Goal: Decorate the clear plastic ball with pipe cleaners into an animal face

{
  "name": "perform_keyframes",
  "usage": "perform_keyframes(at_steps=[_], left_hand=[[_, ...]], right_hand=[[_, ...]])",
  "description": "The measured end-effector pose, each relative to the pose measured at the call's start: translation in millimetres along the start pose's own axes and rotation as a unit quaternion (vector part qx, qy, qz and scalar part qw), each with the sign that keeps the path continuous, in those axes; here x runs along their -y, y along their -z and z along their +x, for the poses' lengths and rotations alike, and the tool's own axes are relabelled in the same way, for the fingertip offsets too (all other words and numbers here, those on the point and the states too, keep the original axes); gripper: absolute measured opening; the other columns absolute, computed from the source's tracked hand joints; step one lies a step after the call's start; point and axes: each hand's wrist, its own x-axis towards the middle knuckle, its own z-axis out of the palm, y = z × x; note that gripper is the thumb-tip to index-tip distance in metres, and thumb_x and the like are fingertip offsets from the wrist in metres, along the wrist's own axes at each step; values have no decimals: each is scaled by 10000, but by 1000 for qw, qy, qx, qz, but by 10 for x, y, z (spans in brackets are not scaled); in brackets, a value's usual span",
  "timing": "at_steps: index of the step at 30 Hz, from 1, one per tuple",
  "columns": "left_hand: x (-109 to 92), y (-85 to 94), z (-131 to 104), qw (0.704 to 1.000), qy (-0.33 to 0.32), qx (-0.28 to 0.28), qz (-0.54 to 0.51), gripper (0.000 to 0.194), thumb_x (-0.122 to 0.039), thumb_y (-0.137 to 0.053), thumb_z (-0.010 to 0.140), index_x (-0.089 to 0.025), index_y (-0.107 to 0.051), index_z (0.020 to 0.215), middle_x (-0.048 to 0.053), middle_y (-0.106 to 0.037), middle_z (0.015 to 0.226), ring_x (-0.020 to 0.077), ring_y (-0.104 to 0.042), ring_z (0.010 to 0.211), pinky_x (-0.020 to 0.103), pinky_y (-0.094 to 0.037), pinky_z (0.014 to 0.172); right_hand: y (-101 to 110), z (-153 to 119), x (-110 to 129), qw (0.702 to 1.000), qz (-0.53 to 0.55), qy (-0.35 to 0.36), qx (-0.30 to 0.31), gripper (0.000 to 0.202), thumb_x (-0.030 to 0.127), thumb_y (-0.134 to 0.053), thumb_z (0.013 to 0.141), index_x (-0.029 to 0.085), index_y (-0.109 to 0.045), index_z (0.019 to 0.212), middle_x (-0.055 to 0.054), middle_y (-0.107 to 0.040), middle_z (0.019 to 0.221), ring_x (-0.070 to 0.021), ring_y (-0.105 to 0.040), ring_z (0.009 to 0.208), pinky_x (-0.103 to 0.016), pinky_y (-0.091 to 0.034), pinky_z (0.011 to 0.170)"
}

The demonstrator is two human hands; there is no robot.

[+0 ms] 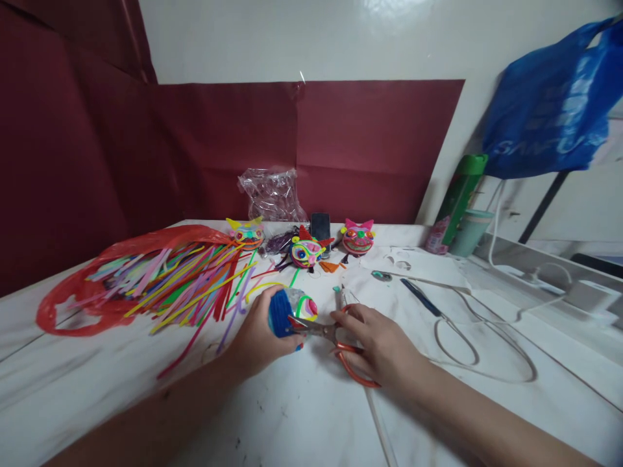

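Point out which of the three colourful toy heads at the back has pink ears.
The rightmost toy head; the left head has yellow ears, the middle head red ones.

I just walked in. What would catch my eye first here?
Probably the fan of multicoloured pipe cleaners spilling from a red plastic bag on the left of the table. Then, near the centre, the right hand holds orange-handled scissors against the blue craft piece in the left hand. Behind them stand three bright craft faces.
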Motion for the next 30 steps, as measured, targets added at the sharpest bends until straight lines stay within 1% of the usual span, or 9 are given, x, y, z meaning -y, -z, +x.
perform_keyframes(at_steps=[3,5,10,13,18,21,25,27,30], left_hand=[[30,18,13,999,15,-2,32,793,-188,-781,500,-221,-450,1220,92,-557,1165,291,-535,1062,453,-413,930],[53,21,21,999,12,-10,42,797,-189,-786,493,-229,-454,1216,87,-550,1176,292,-527,1075,457,-402,943],[79,-4,18,1000,1,8,-5,843,-122,-775,484,-227,-412,1238,100,-532,1222,292,-526,1103,433,-417,943],[39,-1,6,1000,-7,5,-21,859,-110,-771,494,-223,-390,1256,110,-506,1252,295,-526,1113,414,-430,935],[-62,14,-7,1000,-12,-4,-11,826,-134,-770,510,-226,-396,1241,97,-507,1253,296,-504,1140,407,-421,954],[-89,-3,-16,1000,4,-9,-2,805,-138,-762,510,-218,-408,1228,99,-533,1214,289,-540,1076,409,-446,914],[-136,-43,-39,999,17,14,-24,764,-165,-769,518,-215,-425,1198,83,-575,1143,262,-578,1000,389,-473,872],[-167,-61,-50,999,22,21,-37,744,-167,-767,524,-213,-427,1184,76,-579,1120,250,-584,980,372,-482,855],[-201,-74,-62,998,43,22,-38,735,-163,-760,526,-210,-422,1177,68,-580,1092,235,-591,938,349,-497,809]], right_hand=[[-7,-5,-35,1000,-11,-6,-8,357,273,-532,824,111,-568,1139,-156,-589,960,-246,-599,841,-364,-525,721],[-11,-5,-44,1000,-13,0,-8,354,285,-523,832,106,-570,1134,-156,-591,956,-245,-598,835,-363,-525,715],[-16,-12,11,999,-27,24,-10,378,310,-544,832,118,-559,1158,-149,-598,955,-249,-589,866,-362,-520,723],[-14,-23,32,998,-40,38,-18,382,286,-542,832,124,-545,1178,-146,-603,945,-248,-587,861,-365,-518,711],[-34,-27,15,993,-95,42,-59,388,224,-551,794,98,-553,1161,-155,-596,909,-256,-571,809,-382,-509,666],[-54,-11,33,990,-119,42,-63,396,217,-565,770,105,-560,1150,-144,-597,880,-251,-565,790,-379,-504,665],[-65,14,84,990,-123,38,-59,420,236,-589,744,120,-559,1147,-124,-600,855,-236,-565,753,-353,-489,645],[-61,19,98,991,-115,39,-57,398,241,-594,737,121,-567,1116,-121,-599,852,-238,-565,758,-343,-477,640],[-45,20,94,991,-111,53,-52,336,248,-562,764,116,-571,1074,-112,-596,829,-236,-557,757,-338,-461,644]])
